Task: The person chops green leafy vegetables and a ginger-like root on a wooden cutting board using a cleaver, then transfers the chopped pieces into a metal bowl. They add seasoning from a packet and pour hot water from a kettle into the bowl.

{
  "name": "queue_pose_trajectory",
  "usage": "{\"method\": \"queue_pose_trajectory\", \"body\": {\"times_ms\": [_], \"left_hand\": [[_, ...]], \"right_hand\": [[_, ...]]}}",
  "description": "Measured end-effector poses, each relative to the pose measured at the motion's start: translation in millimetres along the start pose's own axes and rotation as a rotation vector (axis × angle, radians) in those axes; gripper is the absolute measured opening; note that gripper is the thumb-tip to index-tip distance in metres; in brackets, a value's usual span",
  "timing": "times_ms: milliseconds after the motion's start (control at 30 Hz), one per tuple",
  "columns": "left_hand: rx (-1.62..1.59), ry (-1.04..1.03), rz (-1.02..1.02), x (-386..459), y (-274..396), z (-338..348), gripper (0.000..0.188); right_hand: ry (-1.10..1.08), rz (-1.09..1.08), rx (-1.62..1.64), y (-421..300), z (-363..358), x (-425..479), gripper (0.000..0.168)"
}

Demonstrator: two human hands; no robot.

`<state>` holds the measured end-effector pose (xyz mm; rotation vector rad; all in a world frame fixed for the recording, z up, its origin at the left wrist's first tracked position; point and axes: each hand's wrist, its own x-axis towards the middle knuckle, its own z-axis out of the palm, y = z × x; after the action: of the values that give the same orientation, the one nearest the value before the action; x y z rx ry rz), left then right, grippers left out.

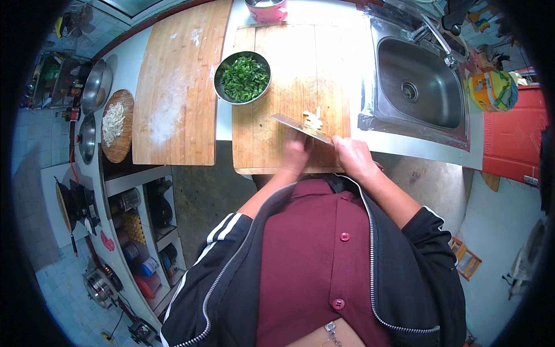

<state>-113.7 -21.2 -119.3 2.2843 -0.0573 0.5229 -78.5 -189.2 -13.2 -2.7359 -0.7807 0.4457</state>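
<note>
My right hand (354,157) grips the handle of a kitchen cleaver (301,128), its blade angled over the wooden cutting board (284,99). Just beyond the blade lies a small heap of pale yellow cut pieces (313,119), perhaps ginger or garlic. My left hand (296,152) is blurred on the near side of the blade, with its fingertips partly hidden; whether it touches the blade is unclear. At the board's upper left, a metal bowl (218,90) holds chopped green leaves (245,79).
Left of the cutting board is a larger wooden board (186,134) dusted with flour (167,117). A woven tray (125,145) bears pale strips (113,123). A pink pot (266,12) stands behind, and a steel sink (416,115) with a faucet (438,37) lies to the right.
</note>
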Motion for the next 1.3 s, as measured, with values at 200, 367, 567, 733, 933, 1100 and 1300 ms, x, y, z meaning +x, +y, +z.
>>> {"method": "queue_pose_trajectory", "body": {"times_ms": [200, 367, 567, 733, 933, 1100, 1300], "left_hand": [[-0.091, -0.053, -0.139, -6, -4, 6, 0.037], [0.042, -0.016, -0.026, 5, 5, -5, 0.034], [0.013, -0.007, -0.068, 5, 6, -4, 0.034], [-0.024, 0.023, -0.020, 3, 5, -2, 0.033], [-0.001, 0.038, 0.005, 6, 3, -2, 0.033], [0.019, -0.022, -0.028, 3, 5, -5, 0.035], [-0.031, -0.008, -0.038, 2, -3, 1, 0.041]], "right_hand": [[0.017, 0.042, -0.017, -14, 6, 16, 0.009], [0.048, 0.030, -0.003, -14, 26, 39, 0.008], [0.009, -0.005, -0.047, -10, 2, 20, 0.010], [-0.013, 0.012, -0.003, -2, -4, 0, 0.008], [-0.044, 0.034, -0.008, -6, 0, 11, 0.008], [0.005, 0.032, -0.008, -6, 14, 30, 0.009], [-0.036, 0.026, -0.022, -11, -5, 12, 0.008]]}}
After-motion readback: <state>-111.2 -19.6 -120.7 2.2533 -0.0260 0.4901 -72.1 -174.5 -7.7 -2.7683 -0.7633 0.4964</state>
